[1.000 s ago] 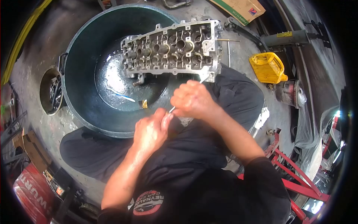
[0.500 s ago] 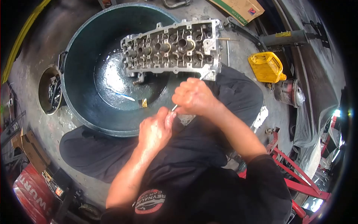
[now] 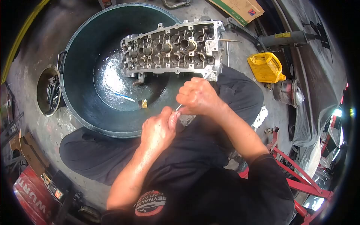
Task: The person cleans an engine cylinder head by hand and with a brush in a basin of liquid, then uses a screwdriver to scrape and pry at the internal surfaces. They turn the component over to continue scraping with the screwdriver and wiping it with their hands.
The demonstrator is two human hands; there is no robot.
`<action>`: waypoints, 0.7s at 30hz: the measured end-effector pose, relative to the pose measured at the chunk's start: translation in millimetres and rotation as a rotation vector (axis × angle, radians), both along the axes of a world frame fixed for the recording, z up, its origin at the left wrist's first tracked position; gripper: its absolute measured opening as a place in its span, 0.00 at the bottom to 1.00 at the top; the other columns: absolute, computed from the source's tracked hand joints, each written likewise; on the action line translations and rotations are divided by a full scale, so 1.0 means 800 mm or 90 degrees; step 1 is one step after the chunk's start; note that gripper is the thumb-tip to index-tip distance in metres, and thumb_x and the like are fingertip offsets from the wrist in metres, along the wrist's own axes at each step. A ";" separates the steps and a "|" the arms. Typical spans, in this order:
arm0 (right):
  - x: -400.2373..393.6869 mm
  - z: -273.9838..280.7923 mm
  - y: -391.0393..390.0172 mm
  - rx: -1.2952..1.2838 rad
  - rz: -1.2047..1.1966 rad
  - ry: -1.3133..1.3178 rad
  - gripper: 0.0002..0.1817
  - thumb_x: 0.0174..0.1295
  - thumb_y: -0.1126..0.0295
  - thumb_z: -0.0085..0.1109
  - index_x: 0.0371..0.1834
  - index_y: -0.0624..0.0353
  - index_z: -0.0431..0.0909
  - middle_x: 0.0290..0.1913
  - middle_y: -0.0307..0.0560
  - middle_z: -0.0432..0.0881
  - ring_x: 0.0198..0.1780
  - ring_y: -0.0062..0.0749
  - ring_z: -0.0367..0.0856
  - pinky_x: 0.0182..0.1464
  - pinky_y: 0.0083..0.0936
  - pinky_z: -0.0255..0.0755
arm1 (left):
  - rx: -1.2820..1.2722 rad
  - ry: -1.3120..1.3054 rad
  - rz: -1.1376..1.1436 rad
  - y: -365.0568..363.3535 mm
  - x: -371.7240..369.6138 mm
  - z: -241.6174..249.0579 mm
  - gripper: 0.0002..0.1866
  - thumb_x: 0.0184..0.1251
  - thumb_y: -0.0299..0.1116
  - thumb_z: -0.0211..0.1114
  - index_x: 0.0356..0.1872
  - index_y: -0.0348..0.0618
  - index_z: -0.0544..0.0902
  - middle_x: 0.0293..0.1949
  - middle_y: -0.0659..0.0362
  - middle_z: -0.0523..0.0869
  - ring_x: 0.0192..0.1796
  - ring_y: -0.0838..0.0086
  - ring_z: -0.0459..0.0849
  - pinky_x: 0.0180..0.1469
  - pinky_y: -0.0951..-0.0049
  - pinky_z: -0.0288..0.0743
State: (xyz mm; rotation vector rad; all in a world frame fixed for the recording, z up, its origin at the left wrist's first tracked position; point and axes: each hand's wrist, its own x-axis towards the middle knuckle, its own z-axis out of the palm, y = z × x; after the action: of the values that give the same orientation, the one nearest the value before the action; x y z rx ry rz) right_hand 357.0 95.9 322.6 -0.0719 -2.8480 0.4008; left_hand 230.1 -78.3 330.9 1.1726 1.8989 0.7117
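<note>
1. The thin rod (image 3: pixel 179 107) is running through both hands, its far end pointing at the near right corner of the engine part (image 3: pixel 168 54); contact there is hard to confirm.
2. The left hand (image 3: pixel 158 129) is clamping the rod's lower end.
3. The right hand (image 3: pixel 197 96) is curling tightly around it higher up.
4. This step is apparently requiring two-handed control; the next move is likely calling for steady grip.
5. The engine part is extending over the tub (image 3: pixel 80 86).

Thin, pale rod (image 3: pixel 179 107), aslant
</note>
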 end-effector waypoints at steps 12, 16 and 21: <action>-0.002 -0.003 0.000 0.017 0.003 0.006 0.22 0.28 0.52 0.74 0.18 0.48 0.70 0.22 0.35 0.70 0.28 0.33 0.76 0.31 0.33 0.68 | 0.032 0.025 -0.002 -0.004 0.004 -0.011 0.14 0.79 0.44 0.60 0.38 0.44 0.77 0.25 0.42 0.86 0.32 0.36 0.85 0.34 0.38 0.77; 0.004 0.001 -0.009 0.008 0.010 -0.019 0.22 0.28 0.52 0.74 0.19 0.47 0.70 0.23 0.35 0.71 0.30 0.32 0.77 0.32 0.33 0.68 | 0.004 -0.007 0.012 -0.009 0.004 -0.005 0.12 0.79 0.42 0.62 0.39 0.44 0.80 0.28 0.41 0.85 0.35 0.36 0.85 0.35 0.42 0.76; -0.002 -0.003 0.002 0.000 -0.006 -0.003 0.21 0.25 0.53 0.73 0.19 0.47 0.71 0.23 0.34 0.71 0.29 0.32 0.76 0.31 0.32 0.67 | 0.005 0.001 0.009 -0.007 0.007 -0.011 0.14 0.78 0.44 0.62 0.39 0.44 0.78 0.26 0.42 0.85 0.34 0.37 0.86 0.36 0.40 0.78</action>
State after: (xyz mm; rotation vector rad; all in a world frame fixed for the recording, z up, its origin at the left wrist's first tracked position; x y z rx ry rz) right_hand 355.2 97.7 320.3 -0.0861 -2.8508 0.4000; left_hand 235.5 -83.9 321.8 1.1661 1.9080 0.7263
